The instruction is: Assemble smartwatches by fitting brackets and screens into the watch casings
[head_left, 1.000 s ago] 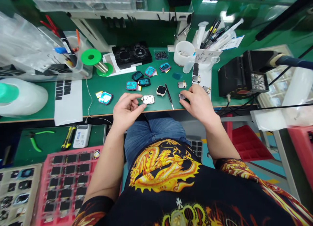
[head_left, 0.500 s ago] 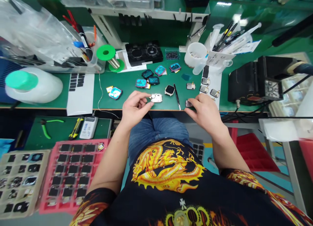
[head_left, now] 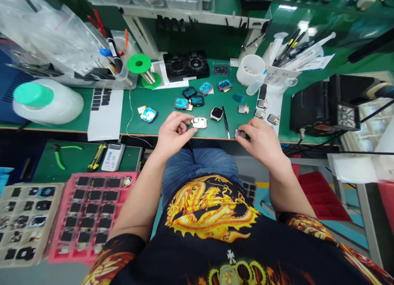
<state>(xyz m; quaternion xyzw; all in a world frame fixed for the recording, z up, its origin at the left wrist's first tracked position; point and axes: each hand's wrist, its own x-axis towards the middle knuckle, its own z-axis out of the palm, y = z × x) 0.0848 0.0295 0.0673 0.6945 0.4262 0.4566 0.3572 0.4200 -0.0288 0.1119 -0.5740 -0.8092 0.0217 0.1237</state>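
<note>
My left hand [head_left: 176, 133] pinches the left end of an opened silver smartwatch case [head_left: 201, 122] by the bench's front edge, its inside facing up. My right hand [head_left: 261, 139] grips a small flat silvery watch part [head_left: 239, 133] between thumb and fingers at the same edge, its far side hidden by the fingers. Between the hands lie a watch with a dark screen [head_left: 217, 113] and black tweezers [head_left: 225, 122]. Similar silvery parts, such as one bare watch module [head_left: 243, 109], lie beyond my right hand. Several cases with blue film, including a purple-rimmed watch case [head_left: 181, 103], lie beyond my left hand.
A solder spool [head_left: 139, 64], a white bottle [head_left: 51, 102] and a black device [head_left: 320, 108] stand on the bench. A white cup [head_left: 250, 69] holds small pieces. Lower left are a pink tray [head_left: 72, 186] of screens and a beige parts tray [head_left: 53, 219].
The camera view has shifted slightly, so the bench appears a little further right. Both hands keep the same grips, with no clear movement over the bench.
</note>
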